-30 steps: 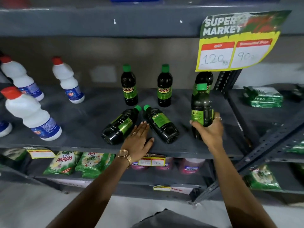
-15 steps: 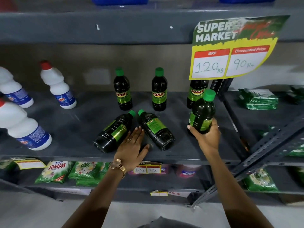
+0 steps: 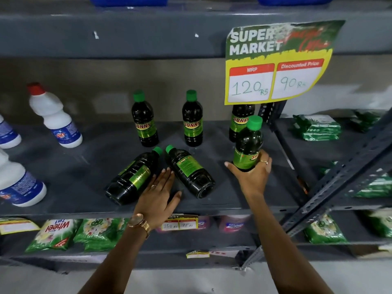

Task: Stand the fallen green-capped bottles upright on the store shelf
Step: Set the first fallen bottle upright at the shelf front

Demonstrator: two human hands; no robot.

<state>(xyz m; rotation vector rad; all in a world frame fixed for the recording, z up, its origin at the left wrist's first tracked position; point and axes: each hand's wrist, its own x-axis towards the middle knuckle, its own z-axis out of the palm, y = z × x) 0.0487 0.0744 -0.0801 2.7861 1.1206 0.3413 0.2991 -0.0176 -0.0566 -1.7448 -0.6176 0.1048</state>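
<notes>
Two dark green-capped bottles lie on their sides on the grey shelf (image 3: pixel 63 166), caps pointing back: the left fallen bottle (image 3: pixel 132 176) and the right fallen bottle (image 3: pixel 188 171). My left hand (image 3: pixel 160 193) rests flat and open between them, fingers touching the left one. My right hand (image 3: pixel 251 175) grips the base of a third green-capped bottle (image 3: pixel 248 145), nearly upright and tilted slightly right. Three more stand upright at the back: a left standing bottle (image 3: pixel 144 120), a middle standing bottle (image 3: pixel 192 119), and one (image 3: pixel 240 122) partly hidden by the price sign.
A "Super Market" price sign (image 3: pixel 277 62) hangs from the upper shelf. White red-capped bottles (image 3: pixel 55 117) stand at the left. Green packets (image 3: pixel 317 127) fill the right bay past a slotted metal upright (image 3: pixel 343 179). Detergent packs (image 3: pixel 55 232) lie on the shelf below.
My right hand has carried its bottle a little back and right, tilting it slightly. My left hand stays flat between the two fallen bottles. The view has shifted up.
</notes>
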